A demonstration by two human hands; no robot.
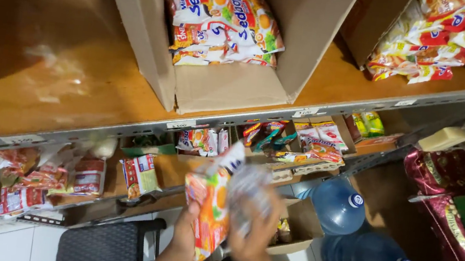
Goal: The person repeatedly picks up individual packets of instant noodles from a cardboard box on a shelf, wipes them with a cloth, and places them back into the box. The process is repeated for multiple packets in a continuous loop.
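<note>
Noodle packs [206, 214] are gripped in the left hand [186, 235], a small stack of orange-and-white packets held upright below the open box [214, 86] on the top shelf [59, 84]. Blurred with motion, the right hand [255, 229] is just beside the stack, fingers closed around a pale, crinkly packet [248, 195] that touches or nearly touches it. Both hands sit lower than the box and a little right of its front flap. Inside the box, toward its back, several more packets [223, 21] of the same kind lie stacked flat, with bare cardboard in front of them. Right of the box stands a second carton [436, 37], crammed with red-and-white packets. Beneath the box, the lower shelf [179, 171] carries loose snack bags, and blue water jugs [351, 230] stand on the floor off to the box's lower right. Judging by this, the step in hand looks like stocking the box: the held packs would need lifting over the shelf edge and laying flat on the bare cardboard, label up, without knocking the stack behind.
</note>
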